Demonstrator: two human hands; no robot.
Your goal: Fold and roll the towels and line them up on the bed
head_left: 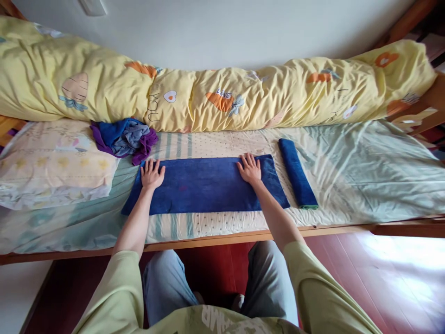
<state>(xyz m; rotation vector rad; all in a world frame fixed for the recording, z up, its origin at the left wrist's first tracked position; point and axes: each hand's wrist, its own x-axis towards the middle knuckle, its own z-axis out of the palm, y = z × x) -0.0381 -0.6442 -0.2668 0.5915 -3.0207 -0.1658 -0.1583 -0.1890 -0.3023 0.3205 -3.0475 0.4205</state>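
Observation:
A dark blue towel lies spread out flat as a long rectangle near the front of the bed. On its left end rests my left hand, palm down with the fingers spread. My right hand lies flat toward its right end, fingers also apart. Just right of the towel is a second blue towel, folded into a narrow strip with a green edge showing at its near end. Behind my left hand sits a crumpled heap of purple, blue and grey cloths.
A yellow quilt with carrot prints is bunched along the wall. A pale pillow occupies the left end of the bed. The wooden bed rail runs along the front, above a red floor. Striped sheet extends to the right.

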